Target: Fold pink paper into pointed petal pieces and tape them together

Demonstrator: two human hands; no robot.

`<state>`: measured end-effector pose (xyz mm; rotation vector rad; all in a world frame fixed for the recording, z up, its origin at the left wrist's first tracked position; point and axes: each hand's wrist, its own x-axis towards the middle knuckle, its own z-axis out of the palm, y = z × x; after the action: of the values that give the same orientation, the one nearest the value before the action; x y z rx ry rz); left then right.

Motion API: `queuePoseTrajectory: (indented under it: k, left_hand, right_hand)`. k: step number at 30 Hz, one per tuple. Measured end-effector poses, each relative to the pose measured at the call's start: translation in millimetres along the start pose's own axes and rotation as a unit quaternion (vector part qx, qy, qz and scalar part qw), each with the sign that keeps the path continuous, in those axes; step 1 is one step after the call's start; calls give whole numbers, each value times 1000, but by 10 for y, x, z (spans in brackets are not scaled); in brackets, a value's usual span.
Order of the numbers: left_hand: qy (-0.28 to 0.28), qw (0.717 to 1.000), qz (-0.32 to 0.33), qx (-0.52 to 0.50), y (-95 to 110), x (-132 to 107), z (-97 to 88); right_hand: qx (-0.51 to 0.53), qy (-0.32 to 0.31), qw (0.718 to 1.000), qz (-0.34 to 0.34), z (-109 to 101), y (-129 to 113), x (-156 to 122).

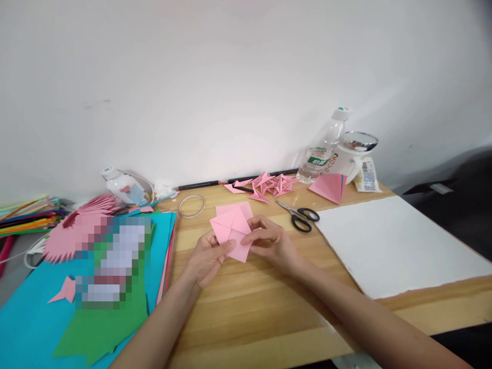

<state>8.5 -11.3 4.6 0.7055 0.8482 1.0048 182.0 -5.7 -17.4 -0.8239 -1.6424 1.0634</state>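
A pink sheet of origami paper (232, 223), with folded flaps and crease lines on its face, is held above the wooden table. My left hand (209, 256) pinches its lower left edge, thumb lying on the front. Fingers of my right hand (271, 238) are closed on the right edge, thumb and forefinger at a flap. Just behind it another pink square (244, 206) shows its top part; whether it lies on the table or is held too, I cannot tell.
Black-handled scissors (302, 218) lie right of my hands, beside a white board (403, 251). Folded pink pieces (271, 184) and pens (200, 185) line the wall. A water bottle (323, 148) and mug (355, 154) stand behind. Blue paper (34, 312) and a pink folded fan (77, 230) occupy the left.
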Motion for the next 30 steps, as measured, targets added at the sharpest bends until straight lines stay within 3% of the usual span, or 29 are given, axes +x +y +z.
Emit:
queuePoseTrajectory:
  k: [8, 14, 19, 22, 28, 30]
  left_hand:
    - [5, 999, 10, 36, -21, -10, 46]
    - [-60, 998, -7, 24, 38, -28, 30]
    - [-33, 997, 14, 65, -2, -11, 9]
    - [-38, 995, 20, 91, -25, -11, 28]
    - [-100, 990, 13, 97, 21, -44, 69]
    - [-93, 990, 20, 106, 19, -47, 77]
  right_hand:
    - [-14, 18, 999, 25, -28, 37, 14]
    - [9, 33, 999, 24, -58, -5, 34]
    - [-10, 38, 999, 19, -61, -16, 39]
    - [-4, 41, 999, 34, -54, -19, 38]
    - [18, 91, 992, 85, -30, -34, 27]
    - [24, 90, 990, 103, -22, -51, 23]
